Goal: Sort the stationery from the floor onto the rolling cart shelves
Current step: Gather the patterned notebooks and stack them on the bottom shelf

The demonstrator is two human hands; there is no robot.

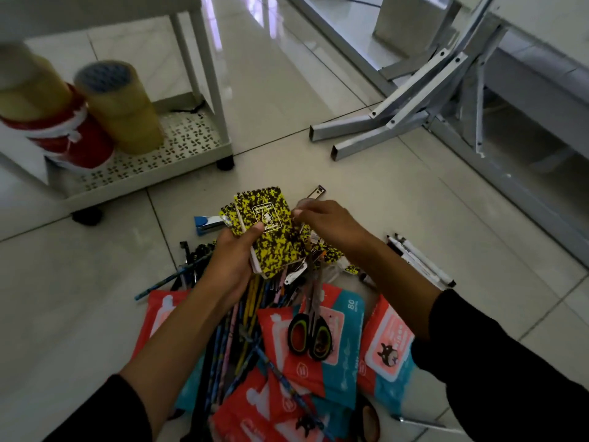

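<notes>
Holding: left hand (231, 260) grips two notebooks (266, 229) above pile
Right hand (331, 223): fingers pinching notebooks' edge
Cart (191, 148): four tape rolls (119, 106)

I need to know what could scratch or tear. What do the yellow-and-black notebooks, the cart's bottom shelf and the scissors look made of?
Notebooks: matte card covers, probably paper, with dark wire spiral binding on top. Cart shelf: white and perforated, painted metal or plastic; unclear. Scissors: black and yellow-green plastic-looking handles.
</notes>
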